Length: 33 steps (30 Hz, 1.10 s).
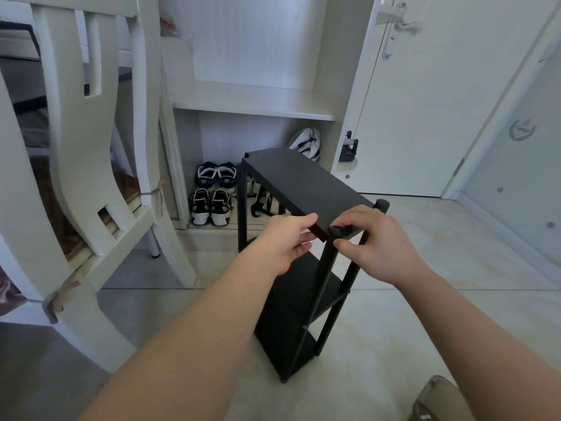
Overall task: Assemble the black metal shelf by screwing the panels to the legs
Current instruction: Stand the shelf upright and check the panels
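A black metal shelf stands upright on the tiled floor, with its top panel [299, 180] above two lower panels [291, 299]. My left hand [283, 244] grips the near edge of the top panel, thumb on top and fingers beneath. My right hand [373, 238] pinches a round black cap [340, 230] at the near corner, on top of the front leg [326, 268]. A second black cap [382, 204] sits on the right corner leg.
A white chair [91, 147] stands close on the left. Behind the shelf, a white cabinet [258, 110] has pairs of shoes [212, 196] in its lower bay. A white door [425, 101] is at the right. A grey-green bag [437, 402] lies at the bottom right.
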Each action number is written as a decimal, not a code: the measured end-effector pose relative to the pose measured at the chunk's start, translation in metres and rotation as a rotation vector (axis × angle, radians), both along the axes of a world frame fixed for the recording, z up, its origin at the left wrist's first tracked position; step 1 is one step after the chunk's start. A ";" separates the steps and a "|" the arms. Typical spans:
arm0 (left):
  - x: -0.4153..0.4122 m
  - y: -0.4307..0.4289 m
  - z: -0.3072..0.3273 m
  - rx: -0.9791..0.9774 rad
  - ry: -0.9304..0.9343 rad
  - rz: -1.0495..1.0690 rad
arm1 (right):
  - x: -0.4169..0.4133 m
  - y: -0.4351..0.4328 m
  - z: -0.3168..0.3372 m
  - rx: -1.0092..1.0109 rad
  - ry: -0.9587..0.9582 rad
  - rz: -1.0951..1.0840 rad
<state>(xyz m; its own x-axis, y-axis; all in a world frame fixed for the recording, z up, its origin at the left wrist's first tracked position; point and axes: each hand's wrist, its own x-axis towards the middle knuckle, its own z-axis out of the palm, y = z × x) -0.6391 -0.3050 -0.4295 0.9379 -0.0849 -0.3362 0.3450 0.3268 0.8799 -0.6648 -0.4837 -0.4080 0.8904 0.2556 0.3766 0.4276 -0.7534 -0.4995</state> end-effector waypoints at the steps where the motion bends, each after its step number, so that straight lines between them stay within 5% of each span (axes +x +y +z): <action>1: -0.001 -0.008 0.000 0.008 -0.013 -0.006 | 0.002 -0.011 0.000 0.023 0.015 -0.023; 6: -0.010 -0.033 0.006 0.025 -0.036 -0.125 | 0.018 -0.048 -0.008 0.126 0.042 -0.255; 10: -0.019 -0.010 0.021 0.616 -0.190 -0.263 | 0.026 -0.041 -0.010 0.088 0.014 -0.379; 14: -0.016 0.040 0.041 0.909 -0.601 0.354 | 0.022 -0.003 -0.005 -0.081 -0.142 -0.337; 16: -0.011 0.068 0.048 0.886 -0.653 0.678 | 0.018 0.019 -0.003 -0.138 -0.196 -0.286; 18: -0.004 0.089 0.042 0.774 -0.495 0.712 | 0.016 0.036 -0.005 -0.185 -0.176 -0.272; 22: 0.004 0.098 0.020 0.483 -0.087 0.357 | 0.012 0.057 -0.012 -0.320 -0.104 -0.316; 33: -0.019 0.085 0.028 0.327 -0.001 -0.073 | 0.045 0.048 -0.023 0.145 -0.111 -0.333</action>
